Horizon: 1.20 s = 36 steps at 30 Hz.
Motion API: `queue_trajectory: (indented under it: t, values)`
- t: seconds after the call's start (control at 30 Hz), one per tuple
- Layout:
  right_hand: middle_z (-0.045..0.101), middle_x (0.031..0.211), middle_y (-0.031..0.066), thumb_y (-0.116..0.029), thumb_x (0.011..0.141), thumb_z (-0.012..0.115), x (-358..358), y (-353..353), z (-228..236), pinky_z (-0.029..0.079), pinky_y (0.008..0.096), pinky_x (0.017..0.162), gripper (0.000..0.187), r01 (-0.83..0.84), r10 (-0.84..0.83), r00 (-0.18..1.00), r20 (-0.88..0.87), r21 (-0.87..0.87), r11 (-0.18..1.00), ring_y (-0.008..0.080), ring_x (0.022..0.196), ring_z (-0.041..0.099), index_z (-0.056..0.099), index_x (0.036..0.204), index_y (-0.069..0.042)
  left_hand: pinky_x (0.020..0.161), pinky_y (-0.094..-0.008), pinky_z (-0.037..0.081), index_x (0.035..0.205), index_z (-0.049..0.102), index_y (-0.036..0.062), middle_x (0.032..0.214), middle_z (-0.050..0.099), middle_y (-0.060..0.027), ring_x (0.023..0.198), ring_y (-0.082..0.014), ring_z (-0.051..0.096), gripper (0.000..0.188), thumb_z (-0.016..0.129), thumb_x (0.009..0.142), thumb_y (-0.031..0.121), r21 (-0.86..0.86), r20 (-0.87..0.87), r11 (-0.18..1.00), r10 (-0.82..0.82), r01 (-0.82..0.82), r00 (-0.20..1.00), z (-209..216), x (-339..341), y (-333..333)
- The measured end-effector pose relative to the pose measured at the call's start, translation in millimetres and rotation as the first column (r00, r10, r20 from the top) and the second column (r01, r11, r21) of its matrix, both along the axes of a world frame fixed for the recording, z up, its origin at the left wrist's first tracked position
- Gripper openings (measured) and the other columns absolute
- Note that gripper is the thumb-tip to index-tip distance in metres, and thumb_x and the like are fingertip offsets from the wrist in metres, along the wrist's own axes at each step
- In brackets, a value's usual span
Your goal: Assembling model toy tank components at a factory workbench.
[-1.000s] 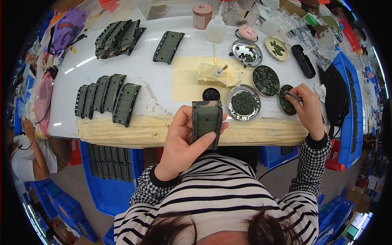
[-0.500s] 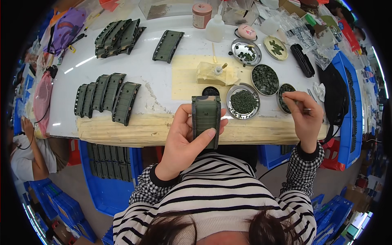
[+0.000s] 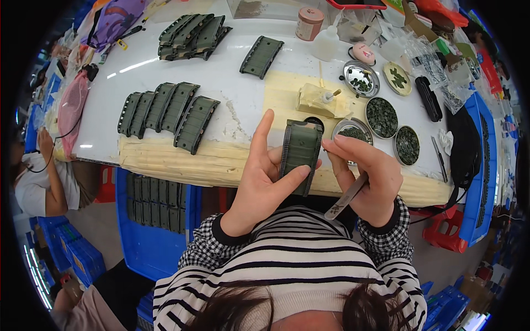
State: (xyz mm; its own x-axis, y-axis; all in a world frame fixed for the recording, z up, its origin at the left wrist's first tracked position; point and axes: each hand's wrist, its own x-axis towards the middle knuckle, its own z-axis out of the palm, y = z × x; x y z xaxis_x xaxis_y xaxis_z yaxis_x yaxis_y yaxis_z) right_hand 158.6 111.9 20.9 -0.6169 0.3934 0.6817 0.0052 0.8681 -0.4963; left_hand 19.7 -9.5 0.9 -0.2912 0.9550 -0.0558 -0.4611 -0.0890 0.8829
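My left hand (image 3: 255,193) is closed on a curved dark-green ribbed panel (image 3: 300,148), held upright above the table's front edge. Its thumb lies on the panel's lower face and its index finger points up, off the panel. My right hand (image 3: 376,179) has its thumb and index fingertips at the panel's upper right edge. A pair of metal tweezers (image 3: 346,199) is tucked in that hand, pointing down and left. Any tiny part between the pinched fingertips is too small to make out. Behind this hand is a dish of small green pieces (image 3: 353,129), partly covered.
Similar panels (image 3: 196,124) stand at the left, with a stack (image 3: 190,36) behind and a single panel (image 3: 261,57) mid-table. Tins of dark green pieces (image 3: 381,117) (image 3: 407,145), a taped block (image 3: 323,101) and a white squeeze bottle (image 3: 327,44) are at right. A blue crate (image 3: 152,248) holds panels below.
My right hand has moved left from the small round tin to the panel's right edge. The tweezers now show clearly. My left index finger has lifted, and the whole view has shifted.
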Motion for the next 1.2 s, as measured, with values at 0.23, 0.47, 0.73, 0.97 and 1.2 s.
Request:
queue_trajectory:
  t: [0.23,0.47,0.73,0.97,1.2]
  values:
    - [0.07,0.085,0.0066,0.002,0.064,0.067,2,-13,6,0.037,0.0245,0.044,0.047,-0.08,0.035,0.984,0.175,0.261,0.962,0.0117,0.05,0.053,0.063,0.111,0.001,0.082,-0.0203,0.042,0.106,0.059,0.0001,0.101,0.056,-0.002,0.089,-0.007,0.053,0.017,0.052,0.098,0.013,0.08,-0.126,0.992,0.108,-0.098,0.986,-18,7,3]
    - [0.07,0.09,0.0085,0.0,0.064,0.064,-6,-16,6,0.037,0.0238,0.045,0.047,-0.013,-0.05,0.989,0.141,0.413,0.91,0.0103,0.049,0.052,0.063,0.111,0.002,0.075,-0.0186,0.04,0.093,0.06,0.0004,0.091,0.054,0.0002,0.083,-0.0043,0.049,0.014,0.055,0.096,0.013,0.004,-0.065,0.988,0.152,-0.152,0.986,-23,8,-1]
    - [0.062,0.079,0.0025,-0.004,0.064,0.066,-8,-12,-3,0.042,0.0253,0.047,0.035,-0.024,0.016,0.997,0.07,0.122,0.992,0.013,0.054,0.055,0.067,0.099,-0.002,0.079,-0.0212,0.043,0.09,0.057,0.0005,0.095,0.06,-0.0063,0.086,-0.0071,0.054,0.016,0.053,0.097,0.014,0.034,-0.253,0.977,0.211,-0.21,0.944,-27,4,-2]
    - [0.058,0.079,0.0036,-0.003,0.058,0.07,-5,-10,-2,0.045,0.0271,0.048,0.034,-0.04,0.022,0.991,0.133,0.13,0.991,0.0158,0.057,0.058,0.066,0.092,-0.004,0.085,-0.0235,0.043,0.094,0.057,-0.0002,0.099,0.062,-0.0067,0.092,-0.0073,0.055,0.016,0.051,0.098,0.014,-0.017,-0.339,0.99,0.125,-0.139,0.933,-31,1,-5]
    - [0.058,0.079,0.0066,-0.004,0.059,0.072,-5,7,14,0.046,0.0284,0.049,0.031,-0.002,0.0,1.0,0.029,0.066,0.998,0.019,0.058,0.059,0.065,0.09,-0.003,0.077,-0.0225,0.048,0.142,0.032,0.0024,0.101,0.061,-0.0085,0.084,-0.0107,0.059,0.057,0.056,0.091,-0.001,0.157,-0.235,0.938,0.338,-0.307,0.911,-3,25,9]
